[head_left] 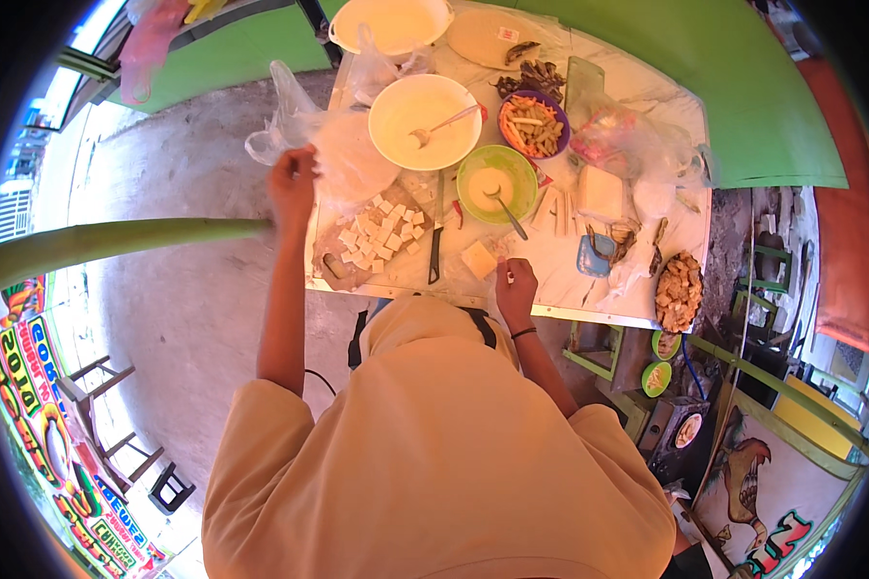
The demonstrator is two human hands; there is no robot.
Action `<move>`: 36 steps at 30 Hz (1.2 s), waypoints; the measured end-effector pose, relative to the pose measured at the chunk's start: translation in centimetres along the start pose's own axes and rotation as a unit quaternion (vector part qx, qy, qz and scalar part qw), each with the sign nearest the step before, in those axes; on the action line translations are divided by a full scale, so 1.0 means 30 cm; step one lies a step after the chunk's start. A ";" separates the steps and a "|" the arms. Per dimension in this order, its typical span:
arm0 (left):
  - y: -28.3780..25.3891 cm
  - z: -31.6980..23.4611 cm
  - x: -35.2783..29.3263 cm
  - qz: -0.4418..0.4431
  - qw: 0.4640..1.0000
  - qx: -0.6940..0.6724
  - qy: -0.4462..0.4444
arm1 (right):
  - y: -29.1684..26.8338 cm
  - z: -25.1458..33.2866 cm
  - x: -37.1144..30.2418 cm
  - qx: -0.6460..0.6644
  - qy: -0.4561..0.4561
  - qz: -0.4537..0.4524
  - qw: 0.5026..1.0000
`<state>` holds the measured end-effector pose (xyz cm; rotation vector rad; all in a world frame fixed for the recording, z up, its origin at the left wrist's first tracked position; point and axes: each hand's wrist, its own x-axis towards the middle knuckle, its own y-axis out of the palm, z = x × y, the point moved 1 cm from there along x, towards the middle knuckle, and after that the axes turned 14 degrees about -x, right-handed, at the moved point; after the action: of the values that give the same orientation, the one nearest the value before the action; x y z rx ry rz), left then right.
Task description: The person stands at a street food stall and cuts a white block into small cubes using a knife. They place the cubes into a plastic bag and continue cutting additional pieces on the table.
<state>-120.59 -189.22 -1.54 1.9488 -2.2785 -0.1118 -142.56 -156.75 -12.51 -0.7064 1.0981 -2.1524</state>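
In the head view, I am standing close to my pale, marble-patterned bench (560, 273). My left hand (294, 176) is raised over its left edge, with the fingers bent beside a clear thin plastic bag (357, 159). The fingers seem to touch its side, but I cannot tell whether they grasp it or only rest there. My right hand (518, 286) is at the near edge, its fingers curled in, just beside a pale yellow square block (479, 259) which lies on clear plastic. I cannot tell if these fingers are pinching the plastic.

To the left of this block there is a knife with black handle (435, 255), lying free, and then a round brown wooden board (355, 279), which carries many small white cubes (384, 232).

As I judge it, a good part of the cutting is done, because the cubes are already in a loose heap. The yellow block is whole, and a larger cream-coloured block (601, 193) further right also looks uncut, so perhaps these two are left. The light green bowl (528, 178) holds a pale liquid and a metal spoon (508, 212). The cubes lie outside it, so I think the two are not yet put together.
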 end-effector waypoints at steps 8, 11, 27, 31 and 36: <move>-0.384 0.099 0.539 0.145 0.971 0.193 0.001 | -0.045 0.214 0.030 0.081 0.081 0.007 0.993; -0.366 0.306 0.687 0.406 0.864 0.292 -0.053 | -0.003 0.310 0.052 0.102 0.057 0.003 0.993; -0.231 0.923 0.473 0.252 0.668 -0.603 -0.357 | 0.365 0.853 0.346 0.118 -0.111 0.089 0.983; -0.231 0.954 0.477 0.234 0.677 -0.602 -0.354 | 0.413 0.894 0.356 0.068 -0.111 0.145 0.981; -0.266 0.991 0.488 0.220 0.694 -0.592 -0.345 | 0.478 0.904 0.384 0.025 -0.076 0.227 0.971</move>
<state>-119.62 -205.99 -31.22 0.6464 -1.8951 -1.9300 -127.58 -185.62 -8.58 -0.5254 1.0061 -1.7023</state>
